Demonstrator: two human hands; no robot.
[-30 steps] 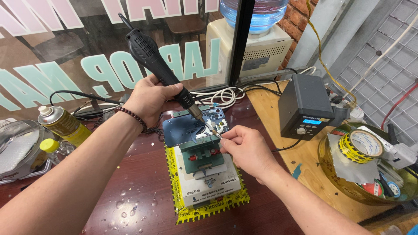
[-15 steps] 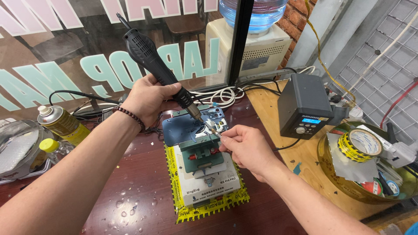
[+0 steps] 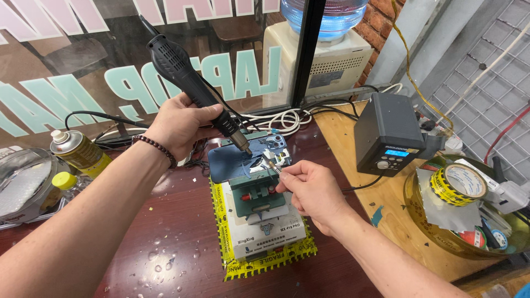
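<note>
Cluttered dark red repair bench before a lettered shop window, seen from above.

The left hand is wrapped around a black hot-air gun; its long axis runs from 11 o'clock down to 5 o'clock, nozzle aimed at a blue phone clamped in a green holder at centre. The right hand, at 4 o'clock of the phone, pinches thin tweezers whose tip touches the phone. A black control station sits at 3 o'clock, a spray can at 9 o'clock.

Clamp fixture on mat; spray can left, control station right
</note>
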